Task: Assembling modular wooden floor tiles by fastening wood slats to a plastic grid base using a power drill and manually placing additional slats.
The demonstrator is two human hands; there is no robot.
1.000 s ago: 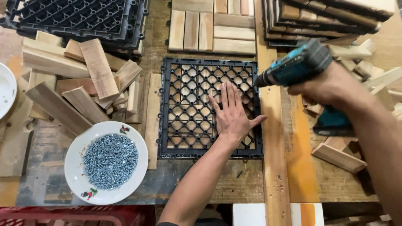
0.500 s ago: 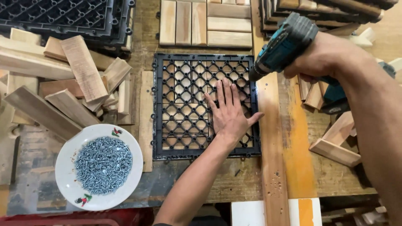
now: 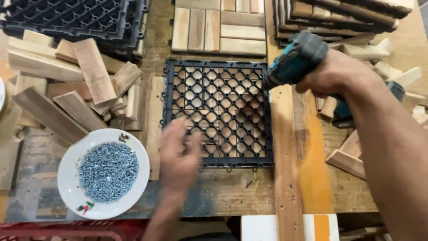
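Our right hand [image 3: 332, 73] grips the teal cordless drill [image 3: 292, 60] above the black plastic grid tile [image 3: 218, 111]; our blurred left hand [image 3: 178, 154] hovers open beside the white plate of screws [image 3: 104, 172], no screw yet taken.

We're working on a pretty beat-up wooden workbench [image 3: 232, 192], scuffed grey in front with an orange-stained patch on the right. Flat in the middle lies a black plastic grid tile [image 3: 218, 111], wood slats showing through its holes. Just behind it sits a finished wooden slat tile [image 3: 218, 27]. A long wooden strip [image 3: 285, 169] runs front to back right along the grid's right edge. Left of the grid there's a messy pile of wooden blocks [image 3: 76, 85], and near the front a white plate of screws [image 3: 104, 172]. Stacked black grids [image 3: 76, 18] fill the back left corner, stacked slat tiles [image 3: 343, 13] the back right, more offcuts [image 3: 352, 156] on the right.
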